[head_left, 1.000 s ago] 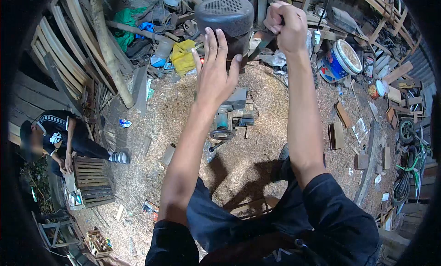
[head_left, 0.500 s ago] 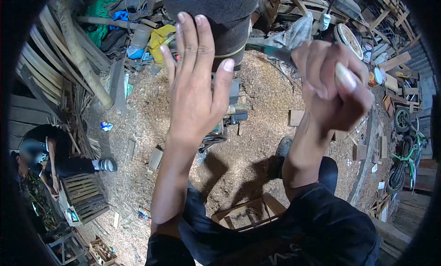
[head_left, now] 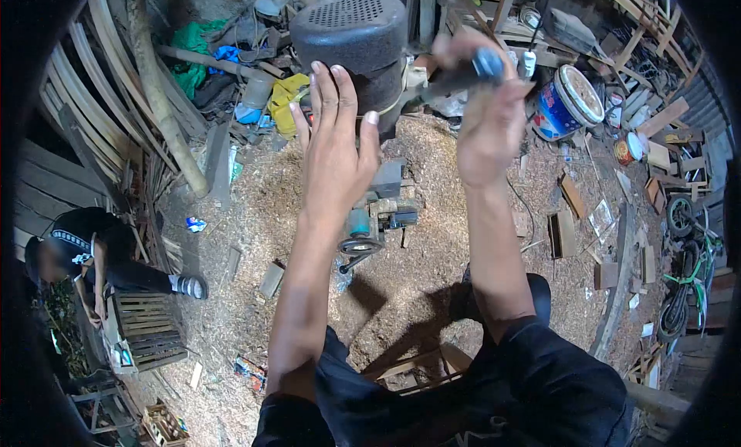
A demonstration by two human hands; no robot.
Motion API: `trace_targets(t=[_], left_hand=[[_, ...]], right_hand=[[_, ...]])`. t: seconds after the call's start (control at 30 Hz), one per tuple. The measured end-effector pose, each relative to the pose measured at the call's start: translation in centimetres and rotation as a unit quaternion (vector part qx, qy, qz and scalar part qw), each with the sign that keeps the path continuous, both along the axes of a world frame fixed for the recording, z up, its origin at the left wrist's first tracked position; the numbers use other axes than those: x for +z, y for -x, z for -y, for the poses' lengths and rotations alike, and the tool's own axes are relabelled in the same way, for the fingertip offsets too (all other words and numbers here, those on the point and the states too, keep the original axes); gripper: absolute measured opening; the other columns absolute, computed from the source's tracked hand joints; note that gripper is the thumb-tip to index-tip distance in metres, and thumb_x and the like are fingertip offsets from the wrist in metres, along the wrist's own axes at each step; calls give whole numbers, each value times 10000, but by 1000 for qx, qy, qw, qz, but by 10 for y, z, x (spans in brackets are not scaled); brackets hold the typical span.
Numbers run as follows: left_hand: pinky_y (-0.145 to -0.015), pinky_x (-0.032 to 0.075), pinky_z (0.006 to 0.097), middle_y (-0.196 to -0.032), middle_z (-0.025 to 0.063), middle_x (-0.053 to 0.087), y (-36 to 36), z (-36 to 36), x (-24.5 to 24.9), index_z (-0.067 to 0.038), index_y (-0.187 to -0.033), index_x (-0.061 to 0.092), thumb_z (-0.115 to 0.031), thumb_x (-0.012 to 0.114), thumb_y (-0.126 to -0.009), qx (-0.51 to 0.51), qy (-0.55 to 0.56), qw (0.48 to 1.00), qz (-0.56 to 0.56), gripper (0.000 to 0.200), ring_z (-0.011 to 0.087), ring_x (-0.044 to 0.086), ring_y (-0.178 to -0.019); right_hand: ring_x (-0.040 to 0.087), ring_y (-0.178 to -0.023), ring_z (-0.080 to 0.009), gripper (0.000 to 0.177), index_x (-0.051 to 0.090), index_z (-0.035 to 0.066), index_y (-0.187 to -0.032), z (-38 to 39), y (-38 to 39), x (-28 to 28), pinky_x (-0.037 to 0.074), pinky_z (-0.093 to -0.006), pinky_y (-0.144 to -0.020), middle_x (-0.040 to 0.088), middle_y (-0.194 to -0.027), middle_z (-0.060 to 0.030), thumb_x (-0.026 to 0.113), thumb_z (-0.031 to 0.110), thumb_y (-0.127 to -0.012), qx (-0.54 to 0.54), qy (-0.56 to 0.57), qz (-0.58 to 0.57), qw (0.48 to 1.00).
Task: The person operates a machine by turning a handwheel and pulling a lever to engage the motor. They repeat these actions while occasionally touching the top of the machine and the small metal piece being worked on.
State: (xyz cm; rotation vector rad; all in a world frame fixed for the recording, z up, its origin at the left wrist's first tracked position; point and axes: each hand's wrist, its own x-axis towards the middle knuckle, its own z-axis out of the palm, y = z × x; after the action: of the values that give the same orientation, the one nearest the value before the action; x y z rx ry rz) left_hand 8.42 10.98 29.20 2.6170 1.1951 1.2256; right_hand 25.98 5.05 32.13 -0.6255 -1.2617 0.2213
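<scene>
A dark, round, drum-like body point(head_left: 351, 49) with a perforated top and a pale band low down stands at the top middle. My left hand point(head_left: 332, 146) is flat in front of its lower side, fingers stretched and apart; whether the palm touches it is hidden. To the right of the drum, my right hand point(head_left: 490, 126) is raised and blurred, closed around a dark tool point(head_left: 451, 82). This tool points left toward the drum's lower edge, but motion smears its shape. Below the drum are a grey metal block point(head_left: 388, 178) and a green machine part with a handwheel point(head_left: 361, 246).
Wood shavings point(head_left: 231, 254) cover the floor. On the right are a paint bucket point(head_left: 559, 107), wood offcuts point(head_left: 566, 235) and a small green motorbike point(head_left: 683, 269). Another person point(head_left: 108, 254) sits at the left near a slatted wooden piece point(head_left: 147, 327). Poles and boards point(head_left: 158, 92) lean behind.
My right hand has moved up and left and turned, with the tool in it. The drum sits lower in view and its perforated top now shows. My left hand keeps its flat pose.
</scene>
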Motion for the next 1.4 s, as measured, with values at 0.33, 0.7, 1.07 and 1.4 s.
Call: trace_targets(t=[0.33,0.7,1.07,1.4], left_hand=[[-1184,99,558,-1598,217,221,20,21,23,-40,-1516,321,-376,457,-1010,-9,83,995,55,622,366,164,-1497],[-826,513,480,-879,273,691,155,89,-247,42,-997,680,-335,580,-934,162,340,916,136,395,416,678,-895],[-1024,441,480,-1218,332,594,170,88,-475,63,-1263,541,-397,547,-925,243,578,779,0,571,451,570,-1162],[-1009,449,489,-1252,284,596,160,75,-525,17,-1263,575,-338,432,-972,201,575,785,-111,481,433,577,-1155]], right_hand=[[603,-1116,-240,340,596,10,-1268,48,0,-47,466,-366,-985,620,-1205,-142,500,234,-1032,-135,267,72,951],[484,-1222,-464,517,347,3,-1389,76,95,-269,417,-507,-1029,466,-1316,-312,533,207,-952,44,455,441,773],[537,-1022,-536,507,237,-20,-1337,47,133,-319,462,-558,-899,443,-1154,-366,520,215,-988,16,544,396,740],[548,-1052,-561,473,262,-26,-1313,45,127,-329,497,-557,-908,443,-1202,-419,504,197,-972,17,525,423,739]])
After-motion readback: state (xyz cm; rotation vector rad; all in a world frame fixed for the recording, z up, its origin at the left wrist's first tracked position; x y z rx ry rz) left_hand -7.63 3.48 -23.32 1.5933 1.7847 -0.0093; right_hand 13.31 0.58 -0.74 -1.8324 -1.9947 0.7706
